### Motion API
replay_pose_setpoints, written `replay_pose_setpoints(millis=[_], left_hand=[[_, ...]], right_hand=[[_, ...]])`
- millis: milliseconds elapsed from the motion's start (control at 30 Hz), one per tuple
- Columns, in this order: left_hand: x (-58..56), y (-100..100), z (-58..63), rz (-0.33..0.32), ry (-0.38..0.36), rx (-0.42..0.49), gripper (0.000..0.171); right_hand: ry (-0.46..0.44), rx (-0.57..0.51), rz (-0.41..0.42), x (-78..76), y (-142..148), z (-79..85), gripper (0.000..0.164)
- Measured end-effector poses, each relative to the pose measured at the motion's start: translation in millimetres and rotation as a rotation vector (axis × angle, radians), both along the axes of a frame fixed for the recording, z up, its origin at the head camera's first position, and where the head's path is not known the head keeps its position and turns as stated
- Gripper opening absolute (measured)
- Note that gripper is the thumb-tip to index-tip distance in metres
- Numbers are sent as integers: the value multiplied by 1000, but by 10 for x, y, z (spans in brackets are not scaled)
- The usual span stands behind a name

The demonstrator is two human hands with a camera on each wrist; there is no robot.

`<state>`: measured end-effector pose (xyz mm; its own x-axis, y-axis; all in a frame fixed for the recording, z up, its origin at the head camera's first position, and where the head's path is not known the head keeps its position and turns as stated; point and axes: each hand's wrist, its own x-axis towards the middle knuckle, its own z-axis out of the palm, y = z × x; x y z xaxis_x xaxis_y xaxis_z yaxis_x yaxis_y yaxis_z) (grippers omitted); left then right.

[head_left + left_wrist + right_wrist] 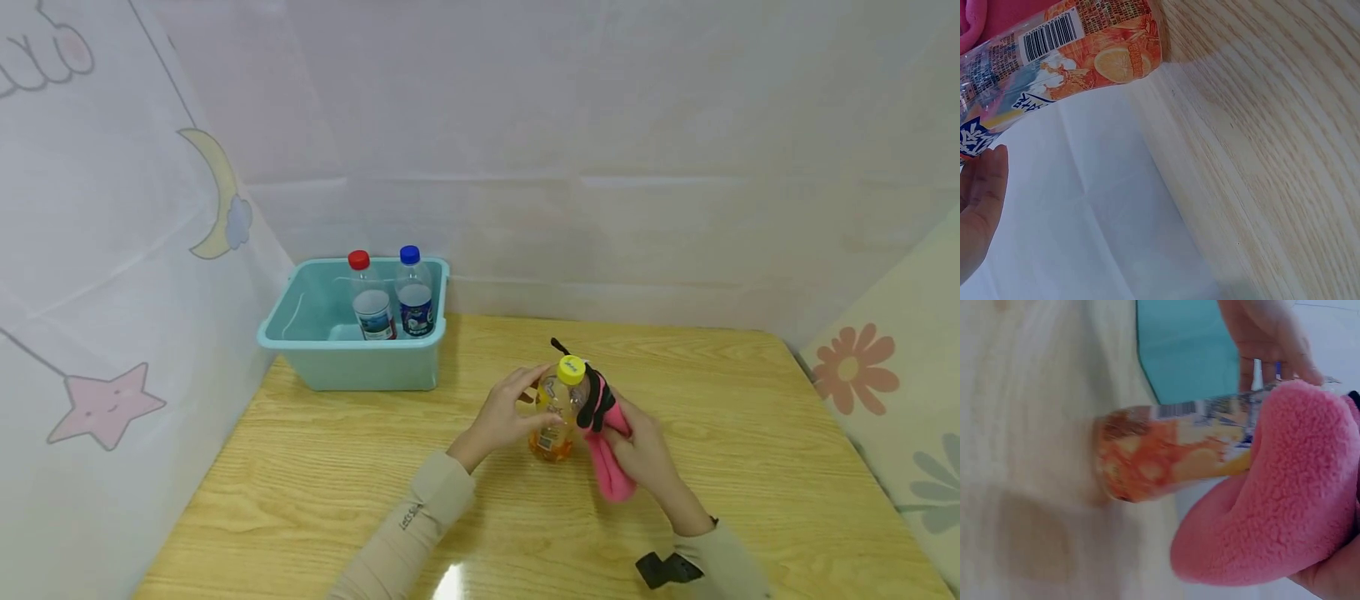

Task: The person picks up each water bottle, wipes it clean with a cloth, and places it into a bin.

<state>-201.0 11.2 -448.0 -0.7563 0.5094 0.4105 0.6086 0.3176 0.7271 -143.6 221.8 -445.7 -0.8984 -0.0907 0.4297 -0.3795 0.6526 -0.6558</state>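
A clear plastic bottle (552, 437) with a yellow cap (572, 370) and an orange printed label stands upright near the middle of the table. My left hand (517, 410) holds its upper part from the left, thumb in front and fingers behind. In the left wrist view fingertips of the left hand (985, 200) meet the label's edge. My right hand (645, 446) grips a folded pink fleece thing (1297, 487) with black straps (595, 400), close against the bottle's right side. The kind of the fleece thing cannot be told.
A light blue plastic bin (360, 368) stands at the back left of the wooden table (750, 433). Inside it are a red-capped bottle (373, 304) and a blue-capped bottle (415, 300). White printed cloth (600, 150) hangs behind and at both sides.
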Motion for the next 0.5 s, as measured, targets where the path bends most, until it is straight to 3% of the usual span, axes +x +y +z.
replay_pose_setpoints(millis=[200, 500], left_hand=[[1, 3, 7, 6, 9, -5, 69], [1, 14, -22, -21, -41, 61, 67]], right_hand=[[-71, -165, -49, 18, -77, -203, 47], [-61, -189, -45, -5, -130, -352, 28]])
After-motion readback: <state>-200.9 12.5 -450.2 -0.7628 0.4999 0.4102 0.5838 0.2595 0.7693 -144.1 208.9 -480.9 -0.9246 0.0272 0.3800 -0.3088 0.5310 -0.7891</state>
